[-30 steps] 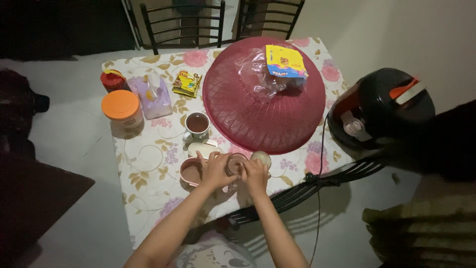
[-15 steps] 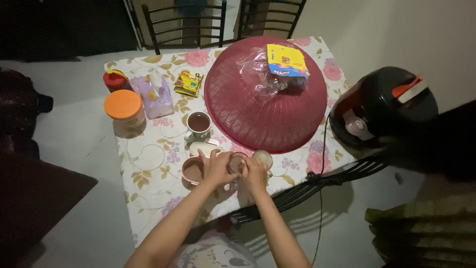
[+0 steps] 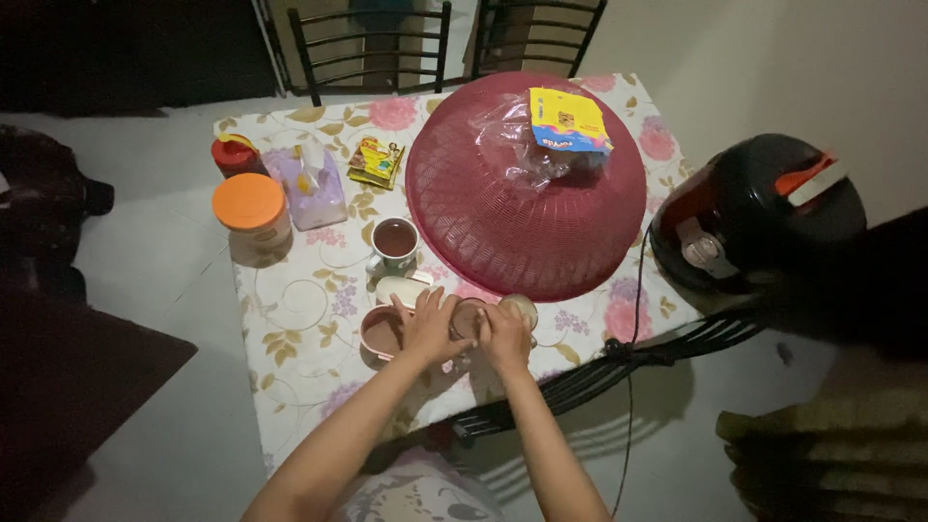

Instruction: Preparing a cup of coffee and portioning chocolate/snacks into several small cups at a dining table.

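hands: both sit at the near edge of the table, left hand (image 3: 426, 329) and right hand (image 3: 503, 335) curled around a small glass jar (image 3: 468, 318) from either side. Looks like a steadying hold, one hand bracing while the other works at the rim, but honestly it's too dim to tell which does what.

fingers: left fingers (image 3: 431, 302) are bent over the jar's left side, right ones wrapped on its right side. Both closed on the jar, as far as I can see.

jar contents: something brownish inside, can't tell if it's powder or liquid.

pink bowl: a small pink container (image 3: 381, 332) sits just left of the left hand, touching or nearly so, with a brown filling in it. Handy spot, right by the jar.

mug: white mug (image 3: 394, 242) further back, full of a dark brown drink, standing upright.

pale lids: a whitish oval thing (image 3: 400, 289) lies between mug and hands, and a round pale one (image 3: 523, 309) sits just right of the jar. Probably lids, not sure.

food cover: big red mesh dome (image 3: 526, 184) takes the middle of the table; whatever's under it is hidden. A clear bag with a yellow packet (image 3: 567, 121) lies on top.

back left: orange-lidded jar (image 3: 251, 208), red-capped bottle (image 3: 233, 155), a tissue pack (image 3: 313, 176) and a small yellow sachet (image 3: 375, 160), all well apart from the hands.

off the table: a black rice cooker (image 3: 754, 213) to the right, cord trailing down.

tablecloth: floral cloth (image 3: 290, 319) covers the whole top.
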